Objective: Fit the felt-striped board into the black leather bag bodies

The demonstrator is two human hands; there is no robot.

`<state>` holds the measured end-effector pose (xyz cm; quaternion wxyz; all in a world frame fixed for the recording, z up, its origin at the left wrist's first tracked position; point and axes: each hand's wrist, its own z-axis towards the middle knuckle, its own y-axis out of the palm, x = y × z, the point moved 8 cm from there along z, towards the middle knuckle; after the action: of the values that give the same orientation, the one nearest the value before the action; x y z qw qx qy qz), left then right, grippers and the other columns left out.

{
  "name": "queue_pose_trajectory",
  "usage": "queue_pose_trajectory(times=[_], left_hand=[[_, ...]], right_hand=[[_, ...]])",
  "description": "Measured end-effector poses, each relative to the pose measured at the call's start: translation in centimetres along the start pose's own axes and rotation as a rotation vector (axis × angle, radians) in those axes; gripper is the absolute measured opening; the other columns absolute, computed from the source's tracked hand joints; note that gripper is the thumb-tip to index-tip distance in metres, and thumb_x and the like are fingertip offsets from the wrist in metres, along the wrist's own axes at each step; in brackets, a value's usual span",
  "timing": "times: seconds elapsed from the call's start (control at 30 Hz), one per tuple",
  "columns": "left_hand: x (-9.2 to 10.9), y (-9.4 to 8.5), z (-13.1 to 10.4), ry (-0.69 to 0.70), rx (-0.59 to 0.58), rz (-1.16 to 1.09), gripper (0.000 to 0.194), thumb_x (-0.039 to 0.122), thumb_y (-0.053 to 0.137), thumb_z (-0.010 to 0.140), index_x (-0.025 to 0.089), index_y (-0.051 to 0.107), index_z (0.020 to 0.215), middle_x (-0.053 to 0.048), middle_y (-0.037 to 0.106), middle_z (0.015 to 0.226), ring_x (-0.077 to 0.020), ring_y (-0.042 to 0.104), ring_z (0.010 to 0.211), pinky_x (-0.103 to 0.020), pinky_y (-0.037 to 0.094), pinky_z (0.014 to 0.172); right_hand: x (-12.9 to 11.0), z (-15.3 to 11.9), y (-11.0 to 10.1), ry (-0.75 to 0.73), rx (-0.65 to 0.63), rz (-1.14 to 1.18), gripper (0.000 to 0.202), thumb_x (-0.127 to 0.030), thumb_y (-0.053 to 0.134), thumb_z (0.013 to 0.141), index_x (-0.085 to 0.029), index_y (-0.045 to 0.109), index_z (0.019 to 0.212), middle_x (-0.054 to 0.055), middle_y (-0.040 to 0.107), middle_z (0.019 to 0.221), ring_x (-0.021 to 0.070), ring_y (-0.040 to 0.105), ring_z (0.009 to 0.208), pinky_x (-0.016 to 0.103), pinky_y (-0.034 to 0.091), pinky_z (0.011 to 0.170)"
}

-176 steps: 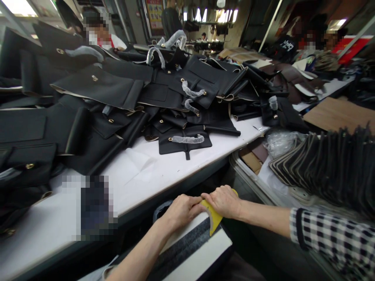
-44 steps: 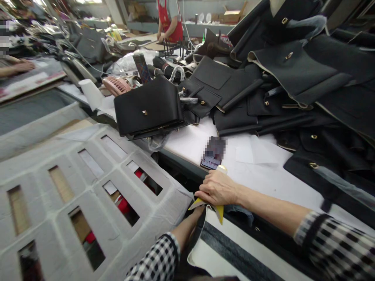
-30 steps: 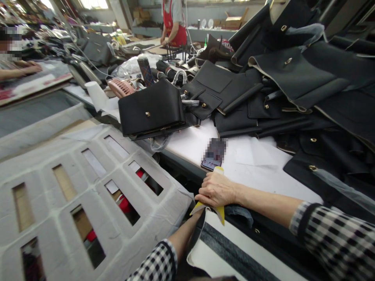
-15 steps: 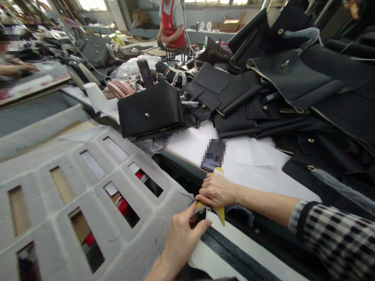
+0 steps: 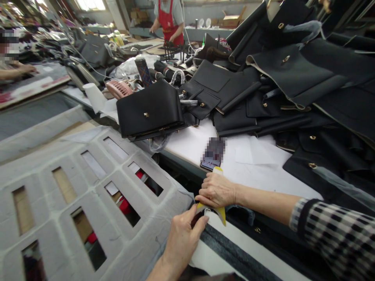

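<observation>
1. The right hand (image 5: 217,190) lies palm-down over a yellow scraper (image 5: 220,212), its fingers curled shut around the tool; one pale end of the scraper pokes out above the knuckles, and the yellow tip shows below them.
2. The left hand (image 5: 182,239) comes up from below, its thumb and fingers pinching the corner of a white panel (image 5: 211,257) right under the scraper.
3. That panel carries a dark grey strip (image 5: 231,253) along its length and lies at the near edge of the tabletop (image 5: 190,146).
4. A phone (image 5: 211,160) lies on the tabletop just beyond the right hand.
5. A black handbag (image 5: 149,111) stands farther back, beside a heap of black leather pieces (image 5: 293,89).
6. A grey cut-out board (image 5: 96,191) lies to the left.
</observation>
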<state>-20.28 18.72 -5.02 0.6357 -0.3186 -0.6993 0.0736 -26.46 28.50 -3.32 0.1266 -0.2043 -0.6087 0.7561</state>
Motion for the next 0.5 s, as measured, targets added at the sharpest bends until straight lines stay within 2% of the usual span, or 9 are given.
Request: queue_pose_trajectory(times=[0.13,0.5], left_hand=[[0.06,0.09,0.05,-0.003,0.003,0.042,0.019,0.038,0.057,0.093,0.021,0.065,0.094,0.001,0.068,0.077,-0.016,0.061,0.068,-0.026,0.038,0.065],[0.05,0.93,0.03,0.026,-0.028,0.136,0.027,0.039,0.049,0.097,0.018,0.065,0.099,-0.006,0.071,0.083,-0.0216,0.067,0.077,-0.029,0.041,0.068]], right_hand=[[-0.05,-0.24,-0.07,0.01,-0.001,0.0,0.049,-0.039,0.038,0.101,-0.018,0.057,0.062,0.004,0.063,0.058,0.0148,0.054,0.055,0.034,0.025,0.062],[-0.16,-0.9,0.51,0.062,-0.053,0.005,0.049,-0.039,0.036,0.102,-0.019,0.058,0.064,0.003,0.065,0.059,0.015,0.054,0.055,0.035,0.023,0.062]])
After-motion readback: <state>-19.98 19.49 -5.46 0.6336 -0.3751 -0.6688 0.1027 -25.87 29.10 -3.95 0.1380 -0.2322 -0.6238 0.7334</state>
